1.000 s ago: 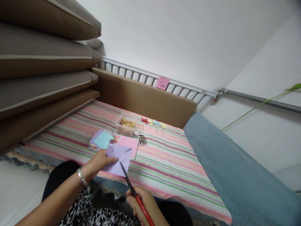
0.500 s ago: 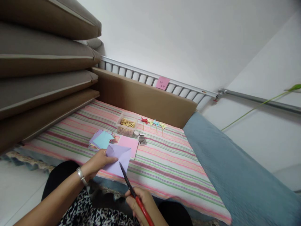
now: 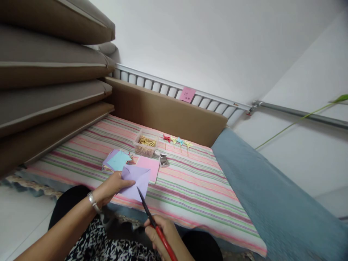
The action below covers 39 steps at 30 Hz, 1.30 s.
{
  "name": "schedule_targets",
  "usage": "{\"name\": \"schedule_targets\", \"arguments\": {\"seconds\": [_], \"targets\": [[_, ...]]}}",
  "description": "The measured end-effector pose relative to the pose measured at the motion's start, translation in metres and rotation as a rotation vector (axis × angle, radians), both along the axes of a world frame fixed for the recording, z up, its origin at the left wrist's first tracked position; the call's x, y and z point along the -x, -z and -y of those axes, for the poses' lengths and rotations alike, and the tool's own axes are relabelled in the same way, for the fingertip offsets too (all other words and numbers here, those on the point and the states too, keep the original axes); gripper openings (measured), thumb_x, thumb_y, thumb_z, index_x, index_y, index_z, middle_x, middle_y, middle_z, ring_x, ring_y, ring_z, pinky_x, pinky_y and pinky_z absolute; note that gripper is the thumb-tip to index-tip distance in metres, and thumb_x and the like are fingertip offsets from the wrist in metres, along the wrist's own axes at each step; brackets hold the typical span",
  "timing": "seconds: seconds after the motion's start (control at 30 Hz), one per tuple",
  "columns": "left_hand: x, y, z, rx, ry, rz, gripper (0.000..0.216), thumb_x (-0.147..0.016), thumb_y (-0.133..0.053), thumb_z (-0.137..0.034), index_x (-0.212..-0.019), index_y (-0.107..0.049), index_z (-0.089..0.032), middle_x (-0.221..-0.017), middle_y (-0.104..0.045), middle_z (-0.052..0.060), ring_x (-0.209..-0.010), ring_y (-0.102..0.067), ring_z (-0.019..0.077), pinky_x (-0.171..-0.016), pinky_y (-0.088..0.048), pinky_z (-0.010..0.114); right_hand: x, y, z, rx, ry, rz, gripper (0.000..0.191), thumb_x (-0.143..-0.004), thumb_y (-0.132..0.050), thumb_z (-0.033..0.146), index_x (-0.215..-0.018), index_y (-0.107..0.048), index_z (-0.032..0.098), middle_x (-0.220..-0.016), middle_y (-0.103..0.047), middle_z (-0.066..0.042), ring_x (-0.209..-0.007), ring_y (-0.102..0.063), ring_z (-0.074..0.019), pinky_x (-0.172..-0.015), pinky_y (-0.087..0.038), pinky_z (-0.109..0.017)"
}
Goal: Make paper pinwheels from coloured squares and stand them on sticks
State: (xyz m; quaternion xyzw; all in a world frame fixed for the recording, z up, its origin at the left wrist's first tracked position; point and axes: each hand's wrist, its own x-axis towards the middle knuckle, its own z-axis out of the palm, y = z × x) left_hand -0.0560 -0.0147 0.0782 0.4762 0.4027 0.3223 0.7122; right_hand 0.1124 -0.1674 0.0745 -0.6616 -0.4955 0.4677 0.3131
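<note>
My left hand (image 3: 117, 184) pinches the left side of a square sheet of purple paper (image 3: 140, 177), thumb on top, above the near edge of the striped cloth. Slits or creases run in from the sheet's corners. In my right hand (image 3: 163, 232) is a pair of scissors (image 3: 145, 206) with red handles and dark blades. The blades point up and left, over the lower right part of the purple sheet; they look closed. Just beyond lie a pad of pink paper (image 3: 149, 166) and a stack of coloured paper (image 3: 116, 161) with a cut light-blue piece on top.
A clear box of small yellow sticks (image 3: 146, 142), a small open box of metal bits (image 3: 164, 161) and several paper pinwheels (image 3: 179, 141) stand farther back. Stacked cushions (image 3: 54, 78) rise at left; a brown board (image 3: 163, 108) leans before the radiator (image 3: 148, 84).
Hardly anything differs. The whole view has shifted slightly, and both hands keep their hold on the purple paper and the scissors.
</note>
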Motion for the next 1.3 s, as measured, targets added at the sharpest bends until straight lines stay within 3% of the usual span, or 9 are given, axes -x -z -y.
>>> {"name": "schedule_targets", "arguments": {"seconds": [0.47, 1.3], "targets": [[-0.002, -0.002, 0.002, -0.019, 0.01, -0.063, 0.026, -0.054, -0.075, -0.029, -0.074, -0.069, -0.013, -0.063, -0.07, 0.001, -0.057, -0.059, 0.0158, -0.059, -0.044, 0.025, -0.006, 0.024, -0.005, -0.014, -0.06, -0.028, 0.027, -0.077, -0.056, 0.039, -0.089, -0.062, 0.016, -0.054, -0.043, 0.004, -0.045, -0.042, -0.0079, -0.044, -0.032, -0.018], [-0.002, 0.0, 0.003, -0.006, 0.033, -0.039, 0.023, -0.053, -0.075, -0.028, -0.071, -0.069, -0.015, -0.066, -0.071, 0.002, -0.058, -0.06, 0.0164, -0.058, -0.045, 0.025, -0.004, 0.027, -0.001, -0.073, -0.05, 0.012, 0.022, -0.076, -0.059, 0.033, -0.087, -0.064, 0.016, -0.052, -0.043, 0.005, -0.044, -0.041, -0.0084, -0.043, -0.031, -0.019]]}}
